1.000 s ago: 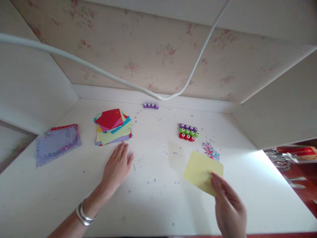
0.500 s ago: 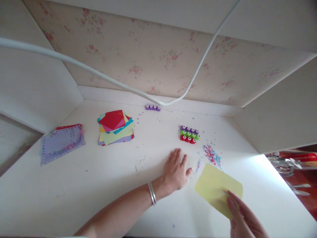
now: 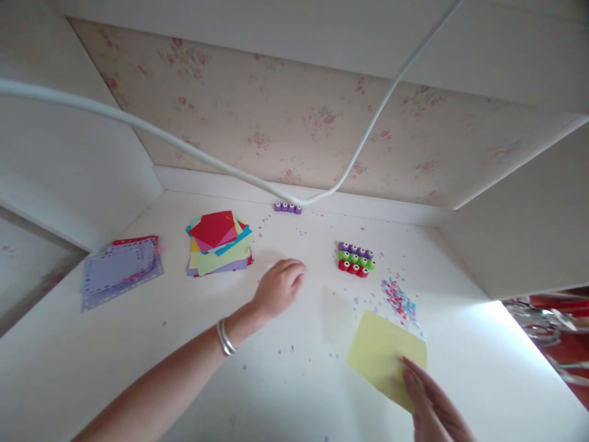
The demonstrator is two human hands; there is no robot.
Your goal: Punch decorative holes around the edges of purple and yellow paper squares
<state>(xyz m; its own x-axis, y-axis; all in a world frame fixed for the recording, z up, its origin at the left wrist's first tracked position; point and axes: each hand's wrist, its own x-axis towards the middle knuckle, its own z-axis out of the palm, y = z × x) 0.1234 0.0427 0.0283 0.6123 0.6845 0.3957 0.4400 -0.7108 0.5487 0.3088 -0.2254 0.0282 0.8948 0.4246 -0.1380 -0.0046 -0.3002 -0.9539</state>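
Observation:
My right hand (image 3: 426, 390) pinches a pale yellow sheet of paper (image 3: 384, 356) by its near edge, thumb on top. The sheet is tilted above the white tabletop. My left hand (image 3: 280, 287), with a silver bracelet (image 3: 225, 337) at the wrist, is at the middle of the table with its fingers curled in. The palm side is hidden, so whether anything is in it does not show. To its right stand small craft punches (image 3: 353, 259) in purple, green and red rows. A heap of tiny punched paper bits (image 3: 399, 301) lies beyond the yellow sheet.
A stack of coloured paper (image 3: 216, 242) lies left of centre. Sheets with punched edges (image 3: 119, 267) are at the far left. More purple punches (image 3: 288, 208) stand by the back wall. A white cable (image 3: 184, 147) hangs across the view. Loose bits dot the tabletop (image 3: 193, 331).
My left hand has moved left from beside the punches, and its spread fingers have curled in. My right hand and the yellow sheet have shifted slightly left. Bits are scattered differently in front.

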